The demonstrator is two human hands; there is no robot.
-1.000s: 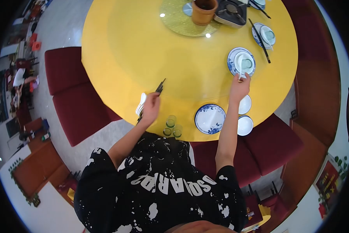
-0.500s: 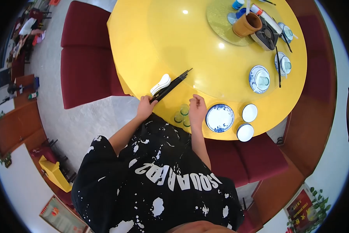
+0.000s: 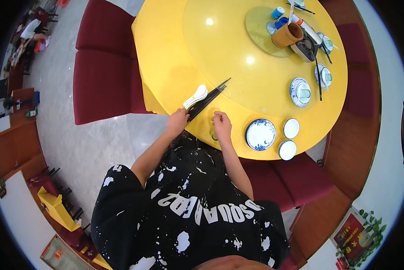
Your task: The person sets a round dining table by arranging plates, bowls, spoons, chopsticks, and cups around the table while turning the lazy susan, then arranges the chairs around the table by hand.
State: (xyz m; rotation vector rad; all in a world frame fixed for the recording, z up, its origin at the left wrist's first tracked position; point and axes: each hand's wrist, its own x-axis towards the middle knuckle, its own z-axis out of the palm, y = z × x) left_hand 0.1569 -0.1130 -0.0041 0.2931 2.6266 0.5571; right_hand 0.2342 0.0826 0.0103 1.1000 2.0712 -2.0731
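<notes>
Dark chopsticks (image 3: 207, 101) lie in a bundle on the yellow table (image 3: 166, 49), and my left hand (image 3: 178, 120) grips their near end. White spoons (image 3: 196, 96) rest stacked beside the bundle. My right hand (image 3: 222, 126) hovers just right of the chopsticks with its fingers curled; whether anything is between them is hidden. A green glass (image 3: 214, 136) shows partly behind that hand. To the right stand blue-patterned plates (image 3: 260, 134) and two stacks of white bowls (image 3: 291, 128) (image 3: 287, 150).
Place settings, each with a plate (image 3: 293, 100), bowl and glass, line the table's right side. A wooden pot (image 3: 286, 36) and a portable stove (image 3: 306, 48) stand at the back. Dark red chairs (image 3: 103, 85) surround the table. People sit far off at upper left.
My right hand has left the spoon at the right-hand place setting and come back near the chopsticks. My left hand has moved to their near end. The view has turned and shifted.
</notes>
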